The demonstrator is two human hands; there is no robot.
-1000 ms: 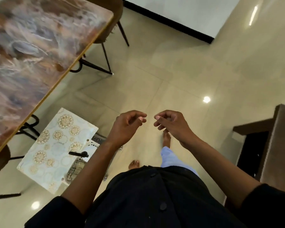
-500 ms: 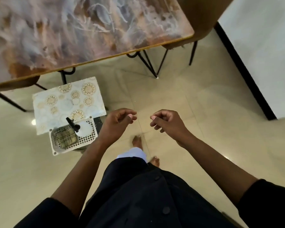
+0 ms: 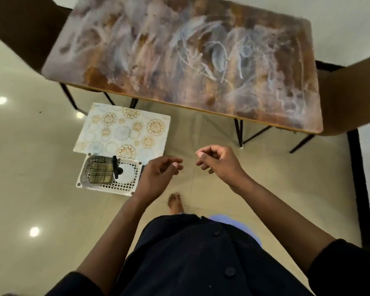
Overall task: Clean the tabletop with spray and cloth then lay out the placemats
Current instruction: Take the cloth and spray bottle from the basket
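Observation:
A brown and white marbled tabletop (image 3: pixel 190 58) fills the upper part of the view. On the floor in front of it lies a pale placemat (image 3: pixel 124 131) with gold circle patterns. A white perforated basket (image 3: pixel 94 185) sits at the mat's near edge and holds a folded checked cloth (image 3: pixel 99 173) and a white spray bottle (image 3: pixel 124 174) with a black trigger. My left hand (image 3: pixel 158 176) hovers just right of the basket, fingers loosely curled and empty. My right hand (image 3: pixel 219 162) is beside it, also loosely curled with nothing in it.
Brown chairs stand at the table's left end (image 3: pixel 21 33) and right end (image 3: pixel 350 95). Black table legs (image 3: pixel 239 133) drop to the glossy beige tiled floor. A dark baseboard (image 3: pixel 359 189) runs along the white wall on the right. My bare foot (image 3: pixel 175 202) is below my hands.
The view has swung round to face the table squarely, so the table, placemat and basket now sit ahead. Both hands stay raised, curled and empty.

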